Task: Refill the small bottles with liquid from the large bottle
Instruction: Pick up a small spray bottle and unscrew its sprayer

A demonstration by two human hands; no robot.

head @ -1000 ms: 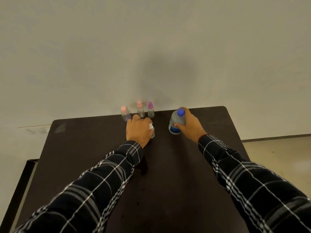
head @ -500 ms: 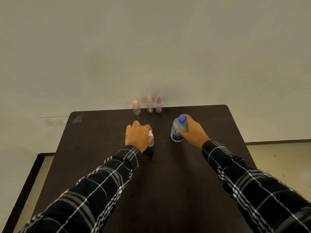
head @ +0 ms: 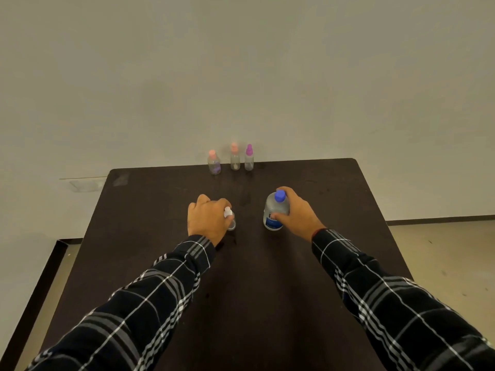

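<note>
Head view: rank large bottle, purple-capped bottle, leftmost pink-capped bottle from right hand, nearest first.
1. Large bottle: gripped in the right hand.
2. Purple-capped bottle: right end of far row.
3. Leftmost pink-capped bottle: left end of far row.

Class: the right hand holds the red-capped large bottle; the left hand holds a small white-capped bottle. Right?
No: in the head view the large bottle has a blue cap, not red. The right hand holds it; the left hand holds the small white-capped bottle.
</note>
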